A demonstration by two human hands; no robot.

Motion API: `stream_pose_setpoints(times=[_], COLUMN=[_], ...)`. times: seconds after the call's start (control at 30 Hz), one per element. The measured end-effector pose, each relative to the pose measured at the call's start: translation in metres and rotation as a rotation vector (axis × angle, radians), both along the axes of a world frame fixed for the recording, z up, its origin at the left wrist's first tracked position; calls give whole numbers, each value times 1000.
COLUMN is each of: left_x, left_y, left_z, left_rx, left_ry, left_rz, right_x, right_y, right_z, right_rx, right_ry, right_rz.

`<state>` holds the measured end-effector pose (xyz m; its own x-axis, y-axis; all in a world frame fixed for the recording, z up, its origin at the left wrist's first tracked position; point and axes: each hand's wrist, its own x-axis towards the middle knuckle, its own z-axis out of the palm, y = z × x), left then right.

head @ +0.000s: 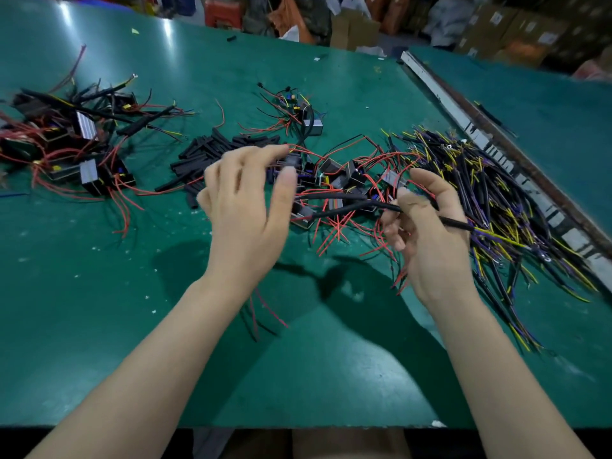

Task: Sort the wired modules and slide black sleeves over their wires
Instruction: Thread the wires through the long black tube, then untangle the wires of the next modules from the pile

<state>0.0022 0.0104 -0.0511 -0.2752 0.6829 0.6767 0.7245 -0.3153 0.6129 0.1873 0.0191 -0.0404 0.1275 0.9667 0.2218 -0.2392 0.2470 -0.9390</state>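
My right hand (427,233) pinches a black sleeved wire (351,208) that runs left to a small module (303,217) on the green table (99,293). My left hand (245,207) hovers over the middle heap of wired modules (334,173), blurred, fingers spread and relaxed, thumb and forefinger close to a small dark module (293,160); whether they hold it I cannot tell. Loose black sleeves (212,150) lie behind my left hand. A heap of modules with sleeved wires (69,150) sits at far left.
A big bundle of black, yellow and purple wires (480,193) lies at right beside a metal rail (496,150) crossing the table diagonally. A few modules (301,111) lie further back. Boxes and bags stand beyond the far edge.
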Motion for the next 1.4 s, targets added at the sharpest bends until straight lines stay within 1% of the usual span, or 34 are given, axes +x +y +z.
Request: stream_pose_setpoints(times=[0.07, 0.13, 0.2, 0.23, 0.27, 0.33, 0.37, 0.47, 0.5, 0.57, 0.63, 0.77, 0.83, 0.9, 0.97, 1.03, 1.1, 1.27, 1.4], left_x=[-10, -18, -21, -20, -19, -15, -14, -16, -16, -14, -9, -3, -4, -6, -9, -13, -21, -65, -112], left_y=[7, 13, 16, 17, 18, 17, 16, 12, 9, 5, 3, 0, -3, -7, -10, -13, -16, -24, -29], left_z=[1, 0, 0, -1, -4, -7, -9, -11, -10, -1, 14, 43, 50, 54, 57, 58, 56, 60, 83], left_rx=[-41, -53, -97, -127, -159, -207, -214, -165, -157, -232, -377, -623, -686, -711, -710, -701, -687, -657, -590], left_ry=[-205, -372, -491, -522, -531, -481, -424, -102, -70, -181, -340, -561, -636, -721, -819, -876, -880, -930, -959], left_rz=[2, -82, -183, -232, -276, -324, -321, -271, -311, -478, -658, -955, -1062, -1117, -1093, -1000, -892, -616, -480], right_x=[5, 8, 8, 8, 9, 11, 11, 10, 8, 6, 2, -11, -20, -31, -42, -54, -65, -89, -108], right_y=[3, 5, 6, 7, 7, 8, 8, 7, 7, 8, 9, 12, 15, 17, 18, 20, 21, 24, 20], right_z=[2, 3, 4, 4, 3, 3, 3, 6, 6, 10, 18, 39, 50, 58, 62, 62, 60, 40, 18], right_rx=[-47, -73, -92, -103, -115, -147, -166, -204, -208, -207, -197, -181, -179, -186, -220, -271, -326, -421, -407], right_ry=[118, 214, 253, 263, 276, 309, 328, 361, 359, 357, 359, 423, 439, 414, 356, 270, 183, 49, -99], right_rz=[14, 45, 66, 72, 81, 115, 147, 220, 233, 254, 280, 340, 335, 316, 305, 313, 350, 478, 500])
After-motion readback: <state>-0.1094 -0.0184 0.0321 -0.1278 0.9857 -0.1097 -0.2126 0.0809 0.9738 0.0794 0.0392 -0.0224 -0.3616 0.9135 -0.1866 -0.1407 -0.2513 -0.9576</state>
